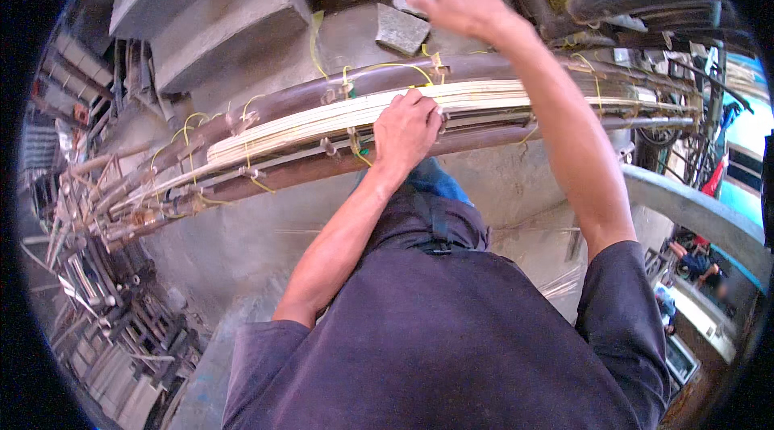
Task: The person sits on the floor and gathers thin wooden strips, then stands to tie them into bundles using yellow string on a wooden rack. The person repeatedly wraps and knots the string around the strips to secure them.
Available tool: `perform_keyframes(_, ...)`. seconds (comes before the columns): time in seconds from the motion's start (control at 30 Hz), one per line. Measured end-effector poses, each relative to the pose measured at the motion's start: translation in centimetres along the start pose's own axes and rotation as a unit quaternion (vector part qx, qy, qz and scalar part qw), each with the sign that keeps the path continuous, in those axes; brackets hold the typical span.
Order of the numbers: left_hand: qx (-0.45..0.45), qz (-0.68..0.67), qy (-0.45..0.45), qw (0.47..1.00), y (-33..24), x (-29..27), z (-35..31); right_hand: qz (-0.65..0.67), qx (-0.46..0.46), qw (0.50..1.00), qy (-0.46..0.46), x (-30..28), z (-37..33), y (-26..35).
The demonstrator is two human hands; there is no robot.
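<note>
A long bundle of thin pale strips point(314, 118), seemingly wood or bamboo, lies lengthwise between two dark brown poles. My left hand point(409, 130) is closed over the middle of this bundle, its fingers curled round the strips. A bit of yellow tie point(414, 89) shows just beyond those fingers; whether they also grip it is hidden. Beyond the far pole point(282, 99), my right hand point(468, 9) is raised in the air, smeared by motion. Its fingers are too blurred to show whether they hold anything.
Yellow ties point(190, 130) loop round the poles at several places. The near pole point(306, 166) runs close to my waist. Past the far pole are a grey stone block point(401, 29) and a concrete step point(234, 27). Piled timber point(121, 333) lies at left; other people point(700, 267) are at far right.
</note>
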State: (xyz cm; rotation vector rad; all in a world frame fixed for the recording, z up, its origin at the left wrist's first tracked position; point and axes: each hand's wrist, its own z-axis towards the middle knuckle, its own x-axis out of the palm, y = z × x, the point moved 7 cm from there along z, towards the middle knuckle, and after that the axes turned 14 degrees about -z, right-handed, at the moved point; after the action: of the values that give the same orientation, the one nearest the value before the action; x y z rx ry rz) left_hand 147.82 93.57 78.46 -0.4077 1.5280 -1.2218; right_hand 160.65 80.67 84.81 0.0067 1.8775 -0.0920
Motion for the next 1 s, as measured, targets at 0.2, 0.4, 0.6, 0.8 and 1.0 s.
perform_keyframes(0.2,0.039,0.046,-0.010,0.998,-2.1,1.4,-0.2,0.624,0.096,0.774,-0.053,13.3,2.8,-4.3)
perform_keyframes(0.4,-0.007,0.011,-0.017,1.000,-0.2,0.7,-0.8,0.694,-0.088,0.703,0.130,5.2,-13.4,3.1)
perform_keyframes(0.6,-0.243,-0.295,0.174,0.908,-1.9,3.3,3.7,0.433,-0.156,0.886,0.063,21.6,-18.2,8.3)
perform_keyframes(0.8,-0.094,-0.080,0.242,0.963,-0.1,7.2,17.2,0.319,-0.229,0.913,0.112,21.4,-20.0,8.2)
perform_keyframes(1.0,-0.253,-0.046,0.294,0.921,11.3,9.5,17.3,0.180,-0.187,0.960,0.106,24.4,-19.9,8.1)
